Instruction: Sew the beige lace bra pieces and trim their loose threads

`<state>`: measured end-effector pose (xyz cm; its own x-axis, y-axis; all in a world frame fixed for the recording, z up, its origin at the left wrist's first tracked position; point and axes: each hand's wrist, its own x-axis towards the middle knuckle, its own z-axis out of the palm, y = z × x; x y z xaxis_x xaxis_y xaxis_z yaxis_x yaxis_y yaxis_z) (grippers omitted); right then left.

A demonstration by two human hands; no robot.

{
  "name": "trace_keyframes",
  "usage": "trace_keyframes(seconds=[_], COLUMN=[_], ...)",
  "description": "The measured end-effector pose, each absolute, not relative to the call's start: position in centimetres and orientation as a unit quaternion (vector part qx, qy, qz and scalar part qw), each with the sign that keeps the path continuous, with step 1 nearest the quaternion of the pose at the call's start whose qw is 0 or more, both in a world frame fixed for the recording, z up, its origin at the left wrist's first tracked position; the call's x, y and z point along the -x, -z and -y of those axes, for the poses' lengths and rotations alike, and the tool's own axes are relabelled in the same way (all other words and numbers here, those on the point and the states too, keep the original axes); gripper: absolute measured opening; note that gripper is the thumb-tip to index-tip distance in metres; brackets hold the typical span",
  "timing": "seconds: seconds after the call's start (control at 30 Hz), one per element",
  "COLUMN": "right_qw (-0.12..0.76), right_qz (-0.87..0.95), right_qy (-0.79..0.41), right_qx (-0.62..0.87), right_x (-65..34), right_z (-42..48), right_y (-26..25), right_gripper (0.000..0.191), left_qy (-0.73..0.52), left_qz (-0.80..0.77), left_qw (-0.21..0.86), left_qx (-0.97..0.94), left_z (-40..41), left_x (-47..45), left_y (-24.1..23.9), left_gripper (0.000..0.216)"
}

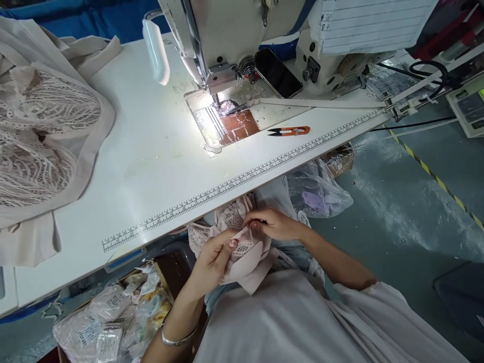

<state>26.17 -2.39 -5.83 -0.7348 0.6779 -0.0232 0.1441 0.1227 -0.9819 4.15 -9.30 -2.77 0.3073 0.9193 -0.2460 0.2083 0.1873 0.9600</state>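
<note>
A pale pink lace bra [242, 254] lies over my lap, just below the front edge of the sewing table. My left hand [214, 259] pinches its edge between thumb and fingers. On the same edge, a little to the right, my right hand [274, 224] has its fingertips closed on the fabric. Lace cups and a smooth band hang beneath both hands. Above, on the table, stands a sewing machine [223, 75] with its lamp lighting the needle area. Orange thread snips [289, 131] rest to the right of the needle plate.
Several lace bra pieces [49, 131] are heaped on the table's left. A printed ruler [242, 180] runs along the front edge. A phone [278, 73] lies by the machine. Below left is a box of bagged scraps [113, 317]; a plastic bag [319, 194] hangs below right.
</note>
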Motion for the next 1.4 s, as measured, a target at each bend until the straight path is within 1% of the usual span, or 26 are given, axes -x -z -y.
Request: trace_keyframes(seconds=[0.07, 0.17, 0.27, 0.33, 0.43, 0.47, 0.53, 0.6, 0.67, 0.73, 0.9, 1.13, 1.23, 1.33, 1.4], right_qw=[0.247, 0.285, 0.296, 0.293, 0.292, 0.286, 0.258, 0.223, 0.202, 0.202, 0.222, 0.245, 0.258, 0.262, 0.277], right_qz=[0.711, 0.718, 0.752, 0.773, 0.792, 0.804, 0.844, 0.887, 0.907, 0.91, 0.91, 0.907, 0.902, 0.881, 0.835], right_qy=[-0.586, -0.544, -0.489, -0.461, -0.41, -0.386, -0.32, -0.236, -0.158, -0.109, -0.052, -0.037, -0.064, -0.166, -0.299], right_qx=[0.299, 0.328, 0.327, 0.323, 0.345, 0.351, 0.345, 0.329, 0.333, 0.344, 0.346, 0.34, 0.341, 0.357, 0.371], right_x=[-26.0, -26.2, -26.3, -26.2, -25.9, -25.8, -25.7, -25.6, -25.5, -25.3, -25.2, -25.1, -25.0, -24.7, -24.4], right_z=[2.6, 2.7, 2.9, 3.2, 3.8, 4.0, 4.4, 4.8, 5.1, 5.2, 5.3, 5.2, 5.4, 5.8, 6.0], right_y=[5.8, 5.7, 5.4, 5.3, 5.1, 5.1, 5.0, 5.1, 5.2, 5.4, 5.4, 5.3, 5.5, 5.4, 5.1], right_gripper=[0.036, 0.036, 0.034, 0.033, 0.022, 0.024, 0.036, 0.041, 0.041, 0.039, 0.039, 0.037, 0.038, 0.041, 0.042], left_qy=[-0.296, -0.242, -0.215, -0.225, -0.271, -0.287, -0.309, -0.317, -0.313, -0.308, -0.318, -0.319, -0.312, -0.296, -0.281], left_qz=[-0.511, -0.532, -0.554, -0.563, -0.568, -0.567, -0.564, -0.565, -0.57, -0.576, -0.567, -0.561, -0.565, -0.583, -0.596], left_qw=[0.57, 0.55, 0.529, 0.528, 0.551, 0.563, 0.586, 0.597, 0.599, 0.599, 0.608, 0.607, 0.603, 0.575, 0.534], left_qx=[-0.571, -0.597, -0.606, -0.595, -0.548, -0.528, -0.493, -0.474, -0.466, -0.463, -0.457, -0.463, -0.47, -0.492, -0.53], left_z=[8.7, 7.9, 7.7, 7.9, 8.3, 8.5, 8.6, 8.7, 8.8, 8.8, 8.9, 8.7, 8.7, 8.5, 8.3], left_x=[-3.5, -3.0, -3.7, -4.6, -5.6, -5.7, -5.7, -5.6, -5.5, -5.5, -5.5, -5.4, -5.7, -6.2, -6.5], left_y=[2.5, 2.4, 2.6, 2.9, 3.2, 3.3, 3.3, 3.3, 3.4, 3.5, 3.7, 3.8, 3.5, 3.2, 3.2], left_gripper=[0.043, 0.033, 0.025, 0.025, 0.03, 0.03, 0.029, 0.028, 0.029, 0.031, 0.031, 0.029, 0.031, 0.031, 0.029])
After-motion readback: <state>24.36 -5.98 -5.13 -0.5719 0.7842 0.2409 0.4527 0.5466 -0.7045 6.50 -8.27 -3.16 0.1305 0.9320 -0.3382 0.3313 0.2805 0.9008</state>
